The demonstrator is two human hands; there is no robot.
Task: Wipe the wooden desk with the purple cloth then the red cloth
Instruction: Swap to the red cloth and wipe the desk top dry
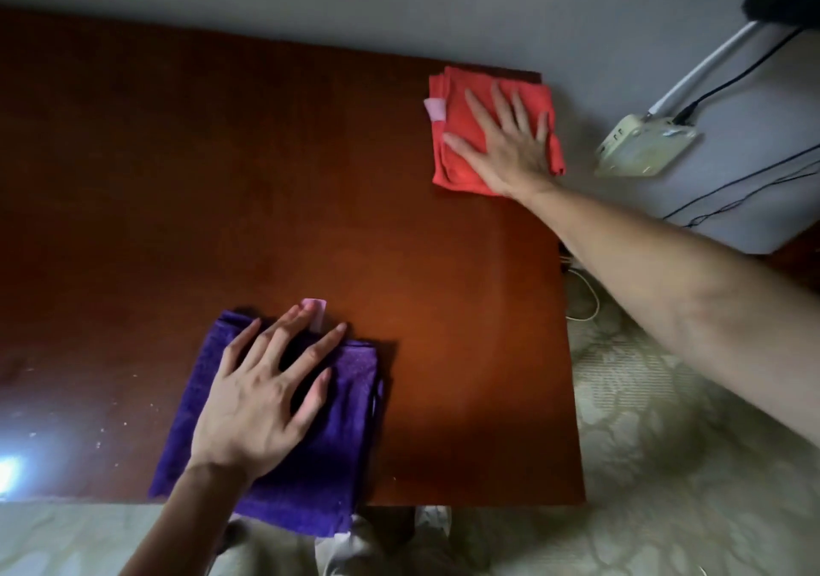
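Folded purple cloth overhanging wooden desk front edge under spread left hand; right hand flat on red cloth; cloth may slide off.

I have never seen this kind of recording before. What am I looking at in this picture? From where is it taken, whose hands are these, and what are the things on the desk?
There is no machine here. A person wears a camera on the head, so the one picture looks forward and down at their own two bare hands.

The brown surface is a wooden desk. The left hand lies flat, fingers spread, on a folded purple cloth at the near edge. The right hand lies flat on a folded red cloth at the far right corner. Neither hand grips; both press down with open palms.

Beside the desk, on the right, hangs a pale power strip with cables.
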